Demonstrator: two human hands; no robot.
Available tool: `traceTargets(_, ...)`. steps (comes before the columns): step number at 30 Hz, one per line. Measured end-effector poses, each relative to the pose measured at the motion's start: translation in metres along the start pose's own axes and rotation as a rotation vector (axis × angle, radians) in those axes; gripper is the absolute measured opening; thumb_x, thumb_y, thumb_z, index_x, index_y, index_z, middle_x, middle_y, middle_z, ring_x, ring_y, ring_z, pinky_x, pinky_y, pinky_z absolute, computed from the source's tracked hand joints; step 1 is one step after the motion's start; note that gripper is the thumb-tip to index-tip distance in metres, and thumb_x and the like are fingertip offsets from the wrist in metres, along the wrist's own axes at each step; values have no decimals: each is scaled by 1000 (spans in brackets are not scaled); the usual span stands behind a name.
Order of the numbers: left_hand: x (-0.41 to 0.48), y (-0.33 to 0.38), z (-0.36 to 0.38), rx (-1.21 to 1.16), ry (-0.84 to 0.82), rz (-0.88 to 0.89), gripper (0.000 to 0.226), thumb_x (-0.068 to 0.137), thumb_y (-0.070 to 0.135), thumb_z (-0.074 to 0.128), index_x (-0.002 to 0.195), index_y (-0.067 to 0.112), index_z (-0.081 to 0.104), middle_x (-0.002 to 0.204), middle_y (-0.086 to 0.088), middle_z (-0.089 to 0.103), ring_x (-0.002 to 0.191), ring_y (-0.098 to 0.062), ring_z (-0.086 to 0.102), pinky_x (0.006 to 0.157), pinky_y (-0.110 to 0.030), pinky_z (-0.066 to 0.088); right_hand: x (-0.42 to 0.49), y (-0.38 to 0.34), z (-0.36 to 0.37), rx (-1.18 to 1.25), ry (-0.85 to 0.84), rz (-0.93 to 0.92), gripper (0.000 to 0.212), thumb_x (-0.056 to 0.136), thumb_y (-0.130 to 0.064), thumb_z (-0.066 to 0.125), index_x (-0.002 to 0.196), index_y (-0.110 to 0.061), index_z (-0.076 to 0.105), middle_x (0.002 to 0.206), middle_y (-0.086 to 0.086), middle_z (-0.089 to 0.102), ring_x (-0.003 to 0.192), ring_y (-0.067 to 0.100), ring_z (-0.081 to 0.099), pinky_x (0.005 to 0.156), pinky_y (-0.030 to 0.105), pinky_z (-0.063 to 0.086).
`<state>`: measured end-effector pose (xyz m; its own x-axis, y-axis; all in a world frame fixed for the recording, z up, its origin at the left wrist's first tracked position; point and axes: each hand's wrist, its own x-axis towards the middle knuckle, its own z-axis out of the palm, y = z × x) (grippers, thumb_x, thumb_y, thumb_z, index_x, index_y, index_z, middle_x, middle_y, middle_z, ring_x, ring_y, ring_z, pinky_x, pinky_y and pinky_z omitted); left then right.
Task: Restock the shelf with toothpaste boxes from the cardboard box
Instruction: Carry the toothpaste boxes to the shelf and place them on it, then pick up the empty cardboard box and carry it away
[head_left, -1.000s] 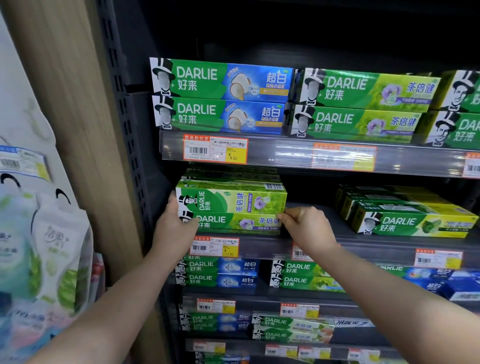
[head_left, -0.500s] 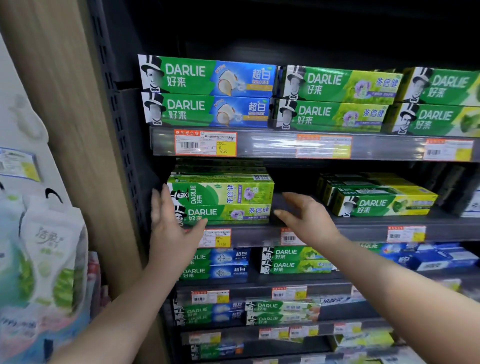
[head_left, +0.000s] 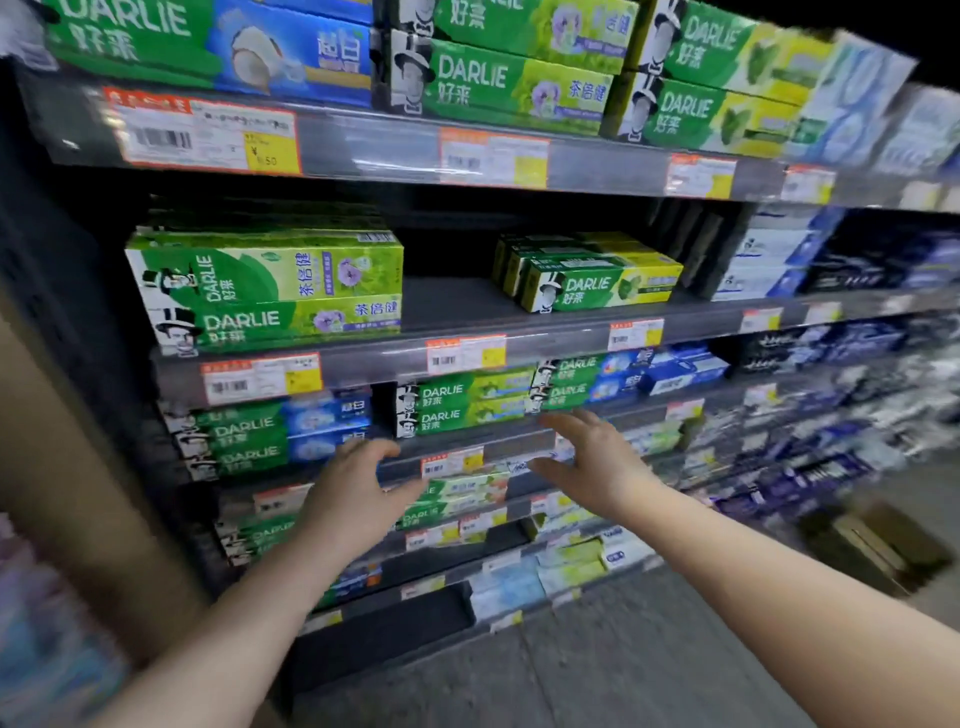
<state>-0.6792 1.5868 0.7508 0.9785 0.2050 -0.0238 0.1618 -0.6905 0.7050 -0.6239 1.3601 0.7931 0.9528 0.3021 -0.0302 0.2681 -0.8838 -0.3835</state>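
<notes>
Both hands have come off the stack of green toothpaste boxes (head_left: 265, 291) and dropped lower. Half a second ago they hovered at its two ends, and now they hang in front of the tiers beneath it. The view has also swung down and to the right, bringing a cardboard box (head_left: 878, 545) into sight on the floor (head_left: 623, 654) at about 4 o'clock; it is too blurred to show what it holds.

The left hand (head_left: 358, 488), just below centre at about 7 o'clock, holds nothing — its fingers are spread and lightly bent. The right hand (head_left: 597, 462) is at 3 o'clock from the left one and well apart from it. It is empty too, with its fingers splayed and its palm turned toward the other hand. Whether either hand brushes a shelf edge cannot be told.

The stack sits at about 10 o'clock, at the left end of the second shelf (head_left: 545, 343), close behind its front rim. Two flower-printed faces look forward, the upper one with its lettering turned sideways. At 3 o'clock from the stack, across a stretch of shelf board, lies a lower group of green-and-yellow boxes (head_left: 597, 283). A price tag (head_left: 260, 378) hangs on the rim at 6 o'clock from the stack. The top shelf (head_left: 374, 150), at 12 o'clock, carries a full row of cartons.
</notes>
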Motion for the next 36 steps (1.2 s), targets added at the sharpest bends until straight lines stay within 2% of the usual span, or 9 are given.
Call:
traceTargets(5, -17, 28, 52, 66, -88, 17, 50, 80, 38, 65, 123, 16, 53, 129, -7, 52, 115, -24, 53, 91, -32, 42, -50, 76, -3, 37, -3, 147, 53, 82, -36, 59, 132, -23, 44, 134, 7, 50, 119, 26, 48, 96, 37, 43)
traceTargets(9, -37, 72, 114, 121, -194, 24, 53, 81, 43, 62, 127, 21, 49, 135, -1, 49, 120, -22, 50, 92, -30, 41, -102, 147, -19, 66, -3, 235, 54, 84, -36, 57, 134, -21, 42, 137, 3, 48, 127, 20, 44, 104, 36, 38)
traceTargets(17, -109, 213, 291, 199, -491, 162, 56, 83, 45, 59, 131, 19, 46, 139, -2, 44, 125, -19, 46, 100, -30, 40, -273, 339, -81, 32, 45, 527, 51, 83, -38, 58, 130, -25, 45, 136, 1, 50, 128, 20, 43, 106, 34, 36)
traceTargets(23, -141, 305, 387, 296, -601, 277, 55, 82, 47, 59, 128, 18, 48, 136, -5, 48, 123, -22, 48, 98, -29, 40, -365, 435, -117, 81, 102, 747, 56, 83, -39, 59, 134, -23, 42, 140, 1, 46, 130, 19, 41, 108, 33, 35)
traceTargets(29, -149, 382, 473, 373, -707, 402, 56, 82, 49, 57, 130, 24, 45, 141, 0, 44, 131, -19, 42, 98, -30, 40, -424, 509, -139, 128, 174, 907, 55, 84, -40, 58, 134, -24, 41, 140, 0, 46, 130, 18, 41, 109, 33, 32)
traceTargets(36, -126, 455, 589, 399, -863, 464, 57, 75, 52, 59, 125, 25, 49, 132, 1, 51, 119, -18, 53, 99, -30, 43, -443, 617, -172, 150, 210, 1048, 54, 86, -37, 55, 135, -23, 40, 138, -1, 47, 128, 14, 41, 106, 28, 32)
